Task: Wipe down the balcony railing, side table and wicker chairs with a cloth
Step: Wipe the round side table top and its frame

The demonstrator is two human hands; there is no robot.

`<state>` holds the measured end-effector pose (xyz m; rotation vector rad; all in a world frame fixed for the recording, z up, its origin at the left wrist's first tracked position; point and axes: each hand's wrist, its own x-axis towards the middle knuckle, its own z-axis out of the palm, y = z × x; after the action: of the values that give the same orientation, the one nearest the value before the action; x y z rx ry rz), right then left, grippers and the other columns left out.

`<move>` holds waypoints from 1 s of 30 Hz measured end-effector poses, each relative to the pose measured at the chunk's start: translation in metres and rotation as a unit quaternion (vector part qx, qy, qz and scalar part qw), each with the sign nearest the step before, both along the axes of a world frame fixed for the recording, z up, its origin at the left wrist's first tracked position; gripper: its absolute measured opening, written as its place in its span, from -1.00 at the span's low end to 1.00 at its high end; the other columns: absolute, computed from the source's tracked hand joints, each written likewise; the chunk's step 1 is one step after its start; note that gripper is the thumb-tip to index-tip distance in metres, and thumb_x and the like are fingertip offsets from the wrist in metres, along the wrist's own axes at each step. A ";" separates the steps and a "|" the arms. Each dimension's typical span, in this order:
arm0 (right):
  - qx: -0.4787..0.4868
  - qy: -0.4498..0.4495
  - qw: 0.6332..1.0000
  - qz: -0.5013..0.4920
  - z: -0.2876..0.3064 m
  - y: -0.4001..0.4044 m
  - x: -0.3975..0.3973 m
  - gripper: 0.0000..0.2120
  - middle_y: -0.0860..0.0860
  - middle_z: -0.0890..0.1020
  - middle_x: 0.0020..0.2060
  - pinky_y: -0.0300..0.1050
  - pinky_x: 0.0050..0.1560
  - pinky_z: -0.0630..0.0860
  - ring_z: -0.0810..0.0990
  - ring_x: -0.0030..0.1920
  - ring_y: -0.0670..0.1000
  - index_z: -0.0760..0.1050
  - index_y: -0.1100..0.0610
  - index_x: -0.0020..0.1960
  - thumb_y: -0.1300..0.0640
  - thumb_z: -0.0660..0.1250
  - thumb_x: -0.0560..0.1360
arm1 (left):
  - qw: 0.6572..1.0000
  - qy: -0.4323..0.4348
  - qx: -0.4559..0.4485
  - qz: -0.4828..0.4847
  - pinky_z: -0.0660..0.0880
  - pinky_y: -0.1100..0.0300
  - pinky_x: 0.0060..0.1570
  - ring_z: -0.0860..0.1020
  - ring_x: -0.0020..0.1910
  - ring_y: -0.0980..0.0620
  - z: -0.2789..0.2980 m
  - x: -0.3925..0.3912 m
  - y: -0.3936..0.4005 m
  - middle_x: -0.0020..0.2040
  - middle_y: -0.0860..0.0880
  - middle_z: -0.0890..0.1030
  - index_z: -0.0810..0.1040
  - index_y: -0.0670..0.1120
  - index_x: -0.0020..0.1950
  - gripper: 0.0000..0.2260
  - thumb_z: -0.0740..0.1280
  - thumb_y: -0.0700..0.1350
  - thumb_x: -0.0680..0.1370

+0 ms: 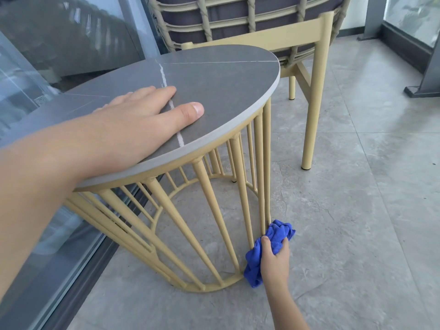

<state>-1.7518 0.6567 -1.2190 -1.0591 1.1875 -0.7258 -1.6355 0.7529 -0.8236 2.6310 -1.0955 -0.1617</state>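
The left hand (133, 115) is laid flat on the grey top of the table (221, 77). Its fingers are held straight and spread a little, and nothing is gripped by it. The thumb is pressed down near a white line in the stone.

The right hand (273, 260) is held low, near the floor (357, 210). A blue cloth (277, 234) is gripped in it, with the fingers curled round the bunched cloth. The cloth is pressed against the yellow bars (264, 163) at the right side of the table's base, close to the bottom ring. Part of the cloth is left hanging below the hand, just beside the ring.

The two hands are kept well apart, one up on the top and one down by the base.

A chair (250, 22) is seen behind the table, with a yellow woven back and a dark cushion inside it. Its yellow legs are stood on the grey floor tiles. A glass wall (35, 75) with a dark frame is seen on the left, just beside the table.
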 end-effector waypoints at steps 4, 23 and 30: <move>0.019 -0.017 1.000 -0.006 0.005 -0.003 0.004 -0.86 0.07 0.65 -0.03 0.12 0.07 0.58 0.65 -0.01 0.11 0.51 -0.06 0.04 0.01 0.36 0.48 | 1.000 0.002 -0.021 -0.007 0.02 0.08 0.53 0.06 0.62 0.14 -0.003 0.002 0.001 0.64 0.20 0.14 0.18 0.21 0.64 -0.42 0.12 0.32 0.63; -0.056 -0.220 0.974 -0.003 0.123 -0.027 0.005 -0.77 0.04 0.58 -0.21 0.12 -0.03 0.49 0.53 -0.17 0.09 0.63 0.03 0.09 0.27 0.30 0.52 | 0.999 -0.020 0.037 -0.009 0.02 -0.10 0.57 0.06 0.64 0.05 0.001 0.011 0.000 0.63 0.27 0.12 0.11 0.29 0.63 -0.10 -0.09 0.60 0.31; -0.108 -0.330 0.938 -0.012 0.212 -0.023 0.010 -0.71 0.07 0.55 -0.14 0.15 -0.02 0.51 0.54 -0.11 0.12 0.53 0.20 0.25 0.28 0.29 0.54 | 0.999 -0.024 0.045 -0.013 0.02 -0.11 0.58 0.06 0.64 0.05 -0.002 0.015 0.000 0.63 0.26 0.12 0.11 0.28 0.63 -0.11 -0.09 0.61 0.34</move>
<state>-1.7418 0.6338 -1.0068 -0.8705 0.5478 -1.1407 -1.6209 0.7531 -0.8251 2.7136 -1.1653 -0.1571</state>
